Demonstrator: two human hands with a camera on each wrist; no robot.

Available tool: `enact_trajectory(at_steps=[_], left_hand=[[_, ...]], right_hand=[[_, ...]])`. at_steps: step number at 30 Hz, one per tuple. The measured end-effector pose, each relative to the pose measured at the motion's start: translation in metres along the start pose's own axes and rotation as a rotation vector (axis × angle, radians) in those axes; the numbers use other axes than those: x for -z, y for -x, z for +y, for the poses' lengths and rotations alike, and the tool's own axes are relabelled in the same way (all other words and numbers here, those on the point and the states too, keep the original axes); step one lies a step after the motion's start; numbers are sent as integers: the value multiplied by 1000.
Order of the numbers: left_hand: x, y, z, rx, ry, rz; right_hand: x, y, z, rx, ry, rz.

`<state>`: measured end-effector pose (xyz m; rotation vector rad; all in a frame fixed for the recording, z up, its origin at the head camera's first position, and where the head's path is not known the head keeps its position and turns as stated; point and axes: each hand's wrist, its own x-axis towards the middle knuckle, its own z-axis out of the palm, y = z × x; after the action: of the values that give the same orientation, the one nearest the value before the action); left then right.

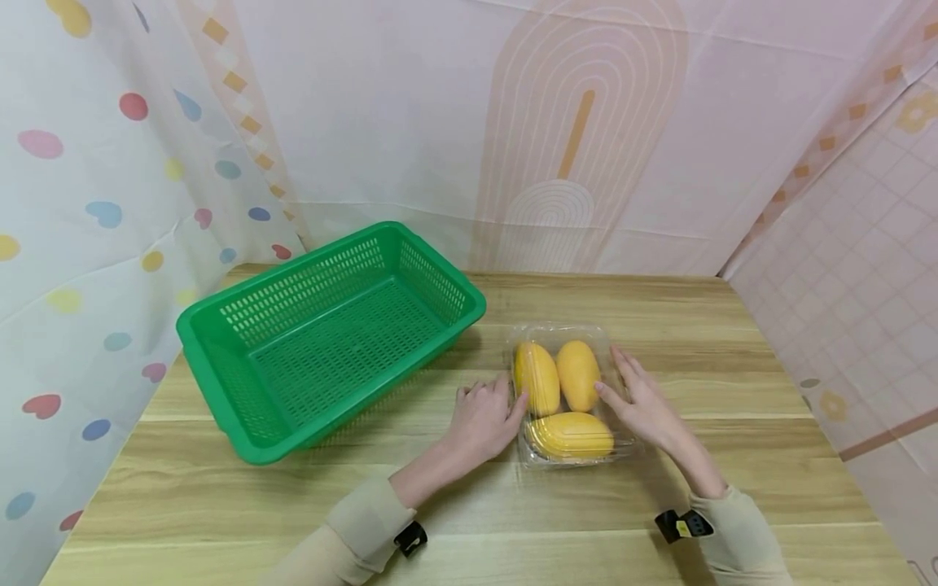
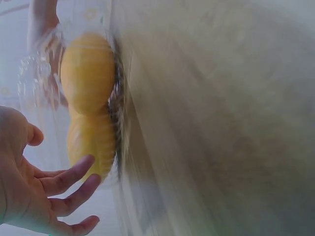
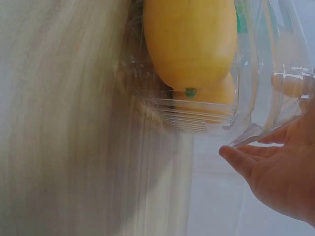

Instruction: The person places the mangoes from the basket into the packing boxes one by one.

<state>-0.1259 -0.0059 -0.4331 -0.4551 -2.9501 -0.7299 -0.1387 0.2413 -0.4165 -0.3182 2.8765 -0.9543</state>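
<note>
A clear plastic clamshell box [image 1: 564,328] stands on the table with three yellow mangoes inside. Two mangoes [image 1: 579,376] lie side by side at the back and one mango [image 1: 575,435] lies crosswise in front. At the box's left side is my left hand [image 1: 484,419], its fingers loosely bent and apart in the left wrist view. On the right side, my right hand [image 1: 645,403] pinches the box's thin plastic edge [image 3: 248,135] between thumb and fingers. A small green stem spot marks one mango [image 3: 192,44] in the right wrist view.
A green slotted plastic basket [image 1: 366,395] stands at the left, angled on the wooden table [image 1: 469,521]. Patterned cloth [image 1: 381,122] hangs behind and along both sides. A black strap device sits on each wrist.
</note>
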Motion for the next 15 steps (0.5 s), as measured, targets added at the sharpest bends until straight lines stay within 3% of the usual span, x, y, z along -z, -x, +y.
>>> enact_trajectory(at_steps=[8,12,15], left_hand=[[7,29,4,-25,18,-119],[9,39,9,-32,137,-208],[10,43,13,7,252,-273]], right_hand=[[-3,-1,0,14,16,14],[-3,-1,1,24,18,17],[-3,-1,1,28,21,15]])
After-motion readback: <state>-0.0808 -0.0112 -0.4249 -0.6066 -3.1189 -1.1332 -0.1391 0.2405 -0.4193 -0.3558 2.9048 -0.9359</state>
